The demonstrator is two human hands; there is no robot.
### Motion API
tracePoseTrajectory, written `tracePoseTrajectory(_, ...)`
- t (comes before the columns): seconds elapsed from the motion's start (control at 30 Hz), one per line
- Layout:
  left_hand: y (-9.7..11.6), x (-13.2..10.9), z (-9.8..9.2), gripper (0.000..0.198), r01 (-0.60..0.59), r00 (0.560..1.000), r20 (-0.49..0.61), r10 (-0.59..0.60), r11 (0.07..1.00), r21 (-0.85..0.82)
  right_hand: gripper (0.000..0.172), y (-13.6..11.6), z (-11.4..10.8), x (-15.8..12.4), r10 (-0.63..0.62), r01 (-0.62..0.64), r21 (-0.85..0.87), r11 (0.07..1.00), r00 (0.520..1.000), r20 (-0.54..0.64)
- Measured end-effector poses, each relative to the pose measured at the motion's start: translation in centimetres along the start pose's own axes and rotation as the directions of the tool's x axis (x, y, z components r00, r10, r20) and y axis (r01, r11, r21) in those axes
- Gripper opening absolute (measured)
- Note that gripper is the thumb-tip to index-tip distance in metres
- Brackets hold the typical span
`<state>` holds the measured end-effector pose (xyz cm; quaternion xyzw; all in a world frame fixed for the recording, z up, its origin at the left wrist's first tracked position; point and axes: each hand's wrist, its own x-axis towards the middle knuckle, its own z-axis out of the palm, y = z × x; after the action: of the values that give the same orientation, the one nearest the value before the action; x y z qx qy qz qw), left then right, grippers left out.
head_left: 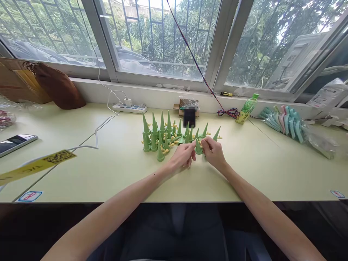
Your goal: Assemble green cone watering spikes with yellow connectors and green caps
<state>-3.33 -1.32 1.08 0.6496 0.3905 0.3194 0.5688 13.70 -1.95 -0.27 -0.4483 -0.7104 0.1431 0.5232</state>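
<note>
Both my hands meet over a pale green table (108, 170), pinching one green cone-shaped plastic spike (198, 147) between them. My left hand (184, 155) grips it from the left with curled fingers. My right hand (214, 152) closes on it from the right, where a small yellow part shows. Just behind stands a cluster of several upright green cones (159, 136), and more cones (201, 132) lie tipped over with yellow fittings.
A white power strip (129, 107) and cable lie by the window sill. A phone (15, 142) and yellow tag (38, 163) lie at the left, a brown bag (58, 87) behind. A green bottle (247, 108) and bagged pastel parts (288, 123) lie at the right.
</note>
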Motion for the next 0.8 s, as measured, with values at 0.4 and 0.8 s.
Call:
tracePoseTrajectory(0.4, 0.21, 0.23, 0.03, 0.067, 0.136, 0.987, 0.115, -0.116, 0.972, -0.19, 0.033, -0.33, -0.07, -0.05, 0.009, -0.009, 0.025, 1.0, 1.0, -0.006)
tracePoseTrajectory(0.8, 0.13, -0.34, -0.01, 0.051, -0.053, 0.999, 0.001, 0.053, 0.997, -0.064, 0.033, -0.41, -0.14, 0.15, -0.003, 0.003, 0.008, 1.0, 1.0, -0.002)
